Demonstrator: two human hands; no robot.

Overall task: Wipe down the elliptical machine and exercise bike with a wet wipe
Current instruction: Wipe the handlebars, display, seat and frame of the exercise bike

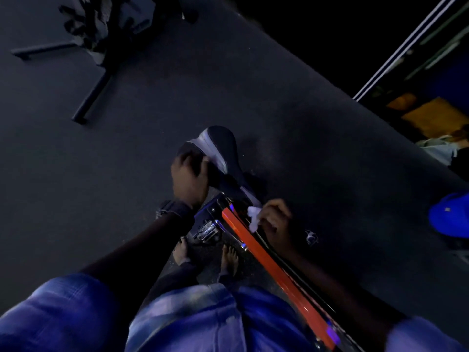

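The exercise bike's black and grey saddle (215,146) stands below me, with its orange-red frame bar (266,262) running down to the right. My left hand (189,177) grips the near side of the saddle. My right hand (275,222) pinches a crumpled white wet wipe (254,217) against the top end of the orange bar, just behind the saddle. A pedal (206,231) shows under the frame. The scene is dark and blurred.
My bare feet (203,255) stand on the dark rubber floor beside the bike. Another machine's black base legs (94,92) lie at the upper left. A blue round object (450,215) sits at the right edge. Striped rails (406,49) and clutter fill the upper right.
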